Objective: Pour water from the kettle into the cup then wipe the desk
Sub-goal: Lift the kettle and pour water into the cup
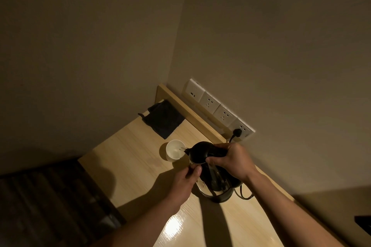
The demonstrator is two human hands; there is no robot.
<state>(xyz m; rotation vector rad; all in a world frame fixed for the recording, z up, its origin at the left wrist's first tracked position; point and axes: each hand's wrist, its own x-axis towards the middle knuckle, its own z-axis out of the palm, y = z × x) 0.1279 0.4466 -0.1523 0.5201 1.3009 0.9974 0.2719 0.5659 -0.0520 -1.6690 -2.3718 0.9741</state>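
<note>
A dark electric kettle (pixel 202 151) is tilted to the left, its spout over the rim of a white cup (pixel 174 151) that stands on the light wooden desk (pixel 128 158). A thin stream runs from the spout into the cup. My right hand (pixel 230 159) grips the kettle's handle from the right. My left hand (pixel 185 180) touches the kettle's lower body, fingers curled against it. A dark cloth (pixel 163 119) lies flat at the desk's far corner, beyond the cup.
A row of white wall sockets (pixel 218 109) runs above the desk's raised back edge, with a black plug (pixel 236 132) in the last one and a cord behind the kettle. Walls close the far corner. A dark floor lies left of the desk.
</note>
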